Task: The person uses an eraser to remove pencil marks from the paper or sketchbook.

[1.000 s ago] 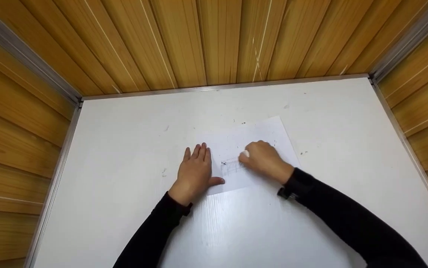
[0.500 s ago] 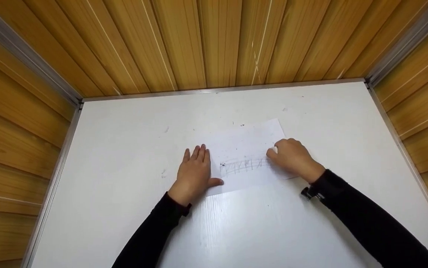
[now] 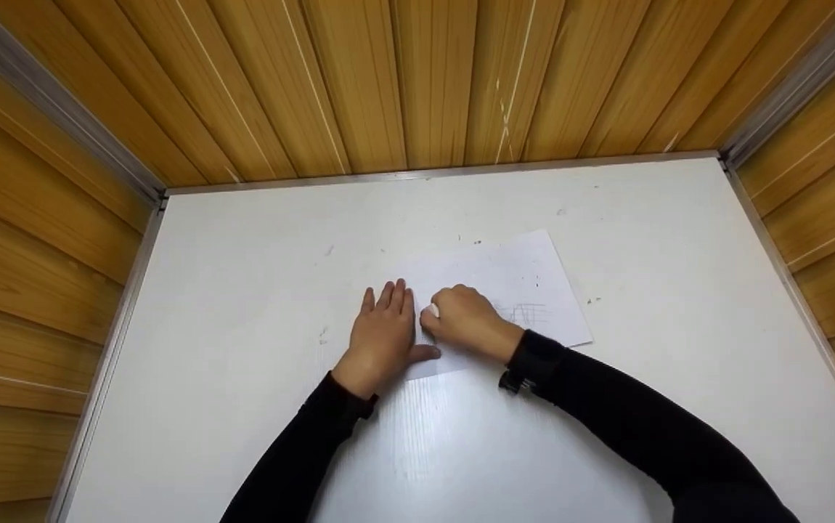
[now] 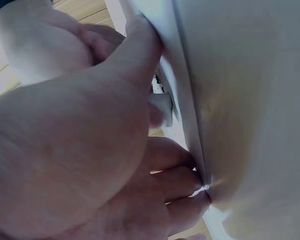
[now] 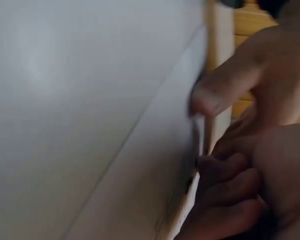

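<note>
A white sheet of paper [image 3: 512, 265] lies at a slant on the table, with a grid of grey pencil lines [image 3: 530, 314] across its lower part. Fingers spread and straight, my left hand [image 3: 380, 338] rests flat on the sheet's left edge. My right hand [image 3: 472, 319] grips a white eraser [image 3: 433, 311] low over the pencil lines, close beside the left thumb. Part of this eraser [image 4: 162, 107] also shows past the thumb in the left wrist view. Curled fingers [image 5: 225, 187] appear in the right wrist view, where the eraser itself is hidden. The right hand covers much of the drawing.
Dark eraser crumbs [image 3: 478, 242] dot the white table [image 3: 258, 269] and the paper, with more crumbs [image 3: 592, 300] right of the sheet. Wood-patterned panels [image 3: 432, 80] wall the table at the back and both sides, joined by metal strips.
My right hand swept right to the paper's edge, then back left along the pencil lines to beside the left hand. The lines at the right look fainter. My left hand has stayed in place.
</note>
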The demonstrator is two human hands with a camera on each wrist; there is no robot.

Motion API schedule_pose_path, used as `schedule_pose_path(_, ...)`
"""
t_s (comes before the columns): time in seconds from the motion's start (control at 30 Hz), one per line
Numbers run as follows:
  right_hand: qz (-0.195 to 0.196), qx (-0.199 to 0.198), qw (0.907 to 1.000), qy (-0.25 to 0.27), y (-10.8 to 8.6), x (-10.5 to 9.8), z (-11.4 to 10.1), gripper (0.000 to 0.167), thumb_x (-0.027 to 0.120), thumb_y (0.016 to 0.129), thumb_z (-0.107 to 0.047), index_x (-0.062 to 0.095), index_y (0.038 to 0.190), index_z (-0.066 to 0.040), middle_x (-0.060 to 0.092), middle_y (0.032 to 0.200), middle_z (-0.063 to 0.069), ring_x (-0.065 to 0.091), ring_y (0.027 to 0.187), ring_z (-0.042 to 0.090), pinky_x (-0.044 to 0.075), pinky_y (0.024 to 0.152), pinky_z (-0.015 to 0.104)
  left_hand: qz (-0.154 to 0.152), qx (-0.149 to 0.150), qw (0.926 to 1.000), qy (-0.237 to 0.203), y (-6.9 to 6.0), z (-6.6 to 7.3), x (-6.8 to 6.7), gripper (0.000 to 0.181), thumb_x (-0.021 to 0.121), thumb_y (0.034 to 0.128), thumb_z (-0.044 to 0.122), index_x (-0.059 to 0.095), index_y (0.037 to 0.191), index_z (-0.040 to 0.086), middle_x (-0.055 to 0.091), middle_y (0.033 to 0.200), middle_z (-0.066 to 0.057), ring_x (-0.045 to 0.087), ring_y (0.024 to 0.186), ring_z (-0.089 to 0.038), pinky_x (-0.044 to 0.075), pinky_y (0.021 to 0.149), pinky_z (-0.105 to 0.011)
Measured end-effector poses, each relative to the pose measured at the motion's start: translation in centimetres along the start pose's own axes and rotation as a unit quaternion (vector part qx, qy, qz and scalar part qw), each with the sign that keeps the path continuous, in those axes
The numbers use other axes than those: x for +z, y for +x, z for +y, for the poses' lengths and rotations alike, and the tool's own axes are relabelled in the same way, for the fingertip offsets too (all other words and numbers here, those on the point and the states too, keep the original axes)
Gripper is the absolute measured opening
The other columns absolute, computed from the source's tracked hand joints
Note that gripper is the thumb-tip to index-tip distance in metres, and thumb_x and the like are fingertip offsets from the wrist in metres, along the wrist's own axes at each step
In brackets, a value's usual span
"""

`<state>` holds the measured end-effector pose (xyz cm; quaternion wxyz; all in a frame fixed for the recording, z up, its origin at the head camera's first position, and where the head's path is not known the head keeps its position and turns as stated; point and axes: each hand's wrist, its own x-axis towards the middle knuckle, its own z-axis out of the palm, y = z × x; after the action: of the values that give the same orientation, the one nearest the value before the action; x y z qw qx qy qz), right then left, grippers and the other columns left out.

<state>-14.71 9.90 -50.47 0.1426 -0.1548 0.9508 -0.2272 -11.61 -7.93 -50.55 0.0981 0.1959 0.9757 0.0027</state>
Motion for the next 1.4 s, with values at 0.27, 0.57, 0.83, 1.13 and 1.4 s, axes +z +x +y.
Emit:
schedule_pose_path(0.27,0.010,0.086,0.9960,0.023,-2.3,-3.9,7.7,0.041,0.062,0.100,-0.032,0.053,0.064,-0.015,0.058,0.074,0.005,0.054,0.071,0.022,0.045,0.067,0.035,-0.017,-0.007,0.9998,0.008,0.1,0.2,0.0,0.124,0.071,0.0878,0.083,0.036,0.170,-0.004,0.034,0.179,-0.022,0.034,0.169,-0.036,0.027,0.139,-0.058)
schedule_pose_path(0.57,0.016,0.145,0.9892,0.019,-5.5,-5.8,12.7,0.041,0.056,0.101,-0.034,0.048,0.066,-0.016,0.047,0.069,0.001,0.051,0.069,0.022,0.038,0.063,0.032,-0.018,-0.008,0.9998,-0.001,0.0,0.1,0.5,0.125,0.074,0.0868,0.082,0.037,0.169,-0.005,0.035,0.179,-0.022,0.034,0.169,-0.037,0.027,0.139,-0.058)
schedule_pose_path(0.83,0.002,0.082,0.9954,0.050,-3.1,-3.6,6.3,0.043,0.059,0.108,-0.037,0.065,0.075,-0.011,0.063,0.076,0.006,0.062,0.076,0.024,0.053,0.075,0.040,-0.022,-0.008,0.9997,0.003,0.1,0.1,0.4,0.125,0.073,0.0872,0.082,0.037,0.169,-0.005,0.034,0.179,-0.023,0.034,0.169,-0.037,0.027,0.139,-0.059)
schedule_pose_path(1.13,-0.017,0.016,0.9997,0.004,-0.6,-0.3,0.3,0.041,0.061,0.107,-0.034,0.081,0.104,0.001,0.080,0.103,0.019,0.072,0.100,0.038,0.059,0.094,0.054,-0.006,0.003,1.0000,-0.005,0.0,0.4,0.3,0.123,0.072,0.0882,0.082,0.038,0.169,-0.005,0.037,0.178,-0.023,0.036,0.168,-0.037,0.028,0.138,-0.058)
schedule_pose_path(1.4,0.023,0.093,0.9953,0.016,-2.5,-3.5,7.6,0.041,0.061,0.103,-0.034,0.061,0.070,-0.010,0.065,0.079,0.010,0.060,0.077,0.027,0.050,0.071,0.041,-0.016,-0.002,0.9998,0.012,0.1,0.1,0.3,0.123,0.071,0.0884,0.082,0.037,0.169,-0.004,0.035,0.179,-0.022,0.034,0.169,-0.036,0.027,0.138,-0.058)
